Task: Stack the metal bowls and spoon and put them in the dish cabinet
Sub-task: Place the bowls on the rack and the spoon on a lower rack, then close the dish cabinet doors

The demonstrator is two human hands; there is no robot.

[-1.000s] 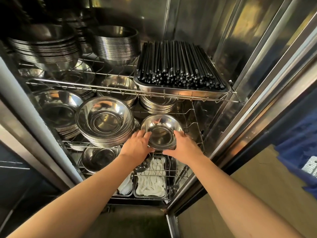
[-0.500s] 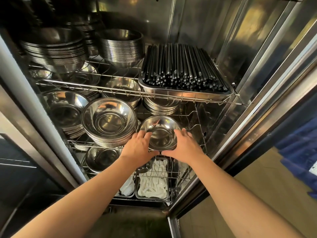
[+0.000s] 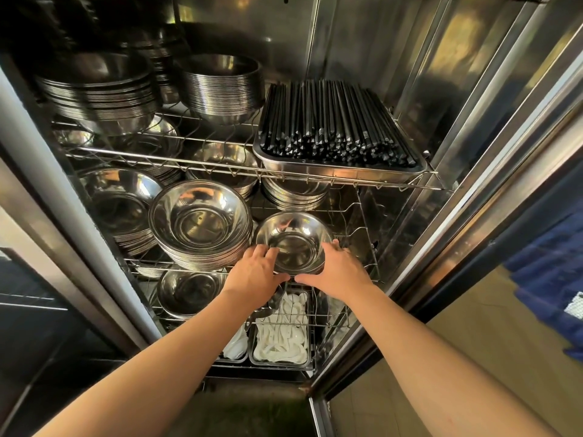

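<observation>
A small stack of shiny metal bowls [image 3: 293, 236] sits on the middle wire shelf [image 3: 362, 216] of the open steel dish cabinet. My left hand [image 3: 255, 272] grips the stack's near left rim and my right hand [image 3: 339, 271] grips its near right rim. Just to the left stands a taller stack of wider metal bowls [image 3: 198, 222], almost touching it. I see no spoon in my hands or in the top bowl.
The top shelf carries a tray of black chopsticks [image 3: 337, 127] and tall bowl stacks [image 3: 220, 86]. More bowl stacks [image 3: 116, 203] fill the middle shelf's left and back. The bottom shelf holds a bowl [image 3: 189, 291] and trays of white spoons [image 3: 280, 335]. The cabinet's steel door frame [image 3: 457, 216] stands at the right.
Both hands have pushed the small bowl stack a little deeper onto the middle shelf, and my view has tilted slightly so the shelves sit lower in the frame.
</observation>
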